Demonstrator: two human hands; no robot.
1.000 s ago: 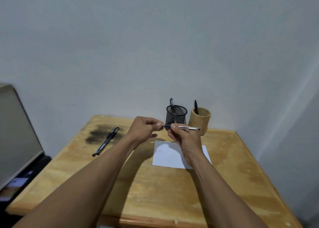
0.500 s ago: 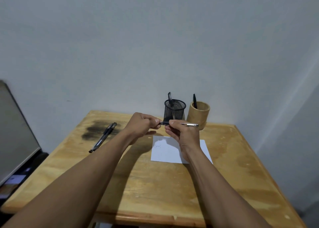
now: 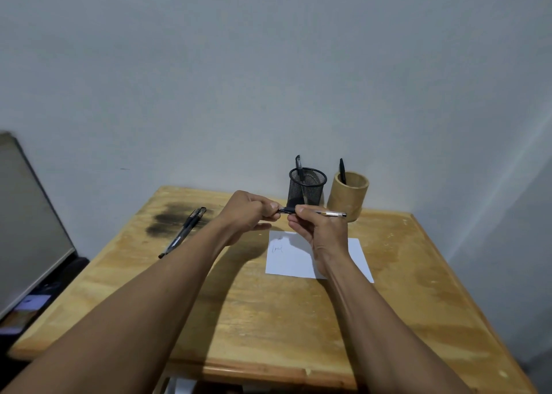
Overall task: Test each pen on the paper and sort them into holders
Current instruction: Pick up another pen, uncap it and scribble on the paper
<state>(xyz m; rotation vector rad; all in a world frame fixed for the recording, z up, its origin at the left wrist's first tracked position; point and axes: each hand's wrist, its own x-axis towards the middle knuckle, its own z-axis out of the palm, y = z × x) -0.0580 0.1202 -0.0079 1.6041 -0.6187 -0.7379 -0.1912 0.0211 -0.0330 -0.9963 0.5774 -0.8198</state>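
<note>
Both hands hold one thin pen level above the table, in front of the holders. My left hand pinches its dark left end, which may be the cap. My right hand grips the barrel, and the silvery end sticks out to the right. Under my right wrist lies a white paper with a small scribble. A black mesh holder with one pen stands at the back. Beside it on the right is a bamboo holder with one dark pen. Two dark pens lie at the table's left.
The wooden table has a dark scorch stain at its back left and ends against a pale wall. A grey panel leans off the left side, over dark clutter on the floor.
My hands stay together on the pen and have barely shifted. The view has tilted slightly, so the table sits a little lower and farther right in the frame.
</note>
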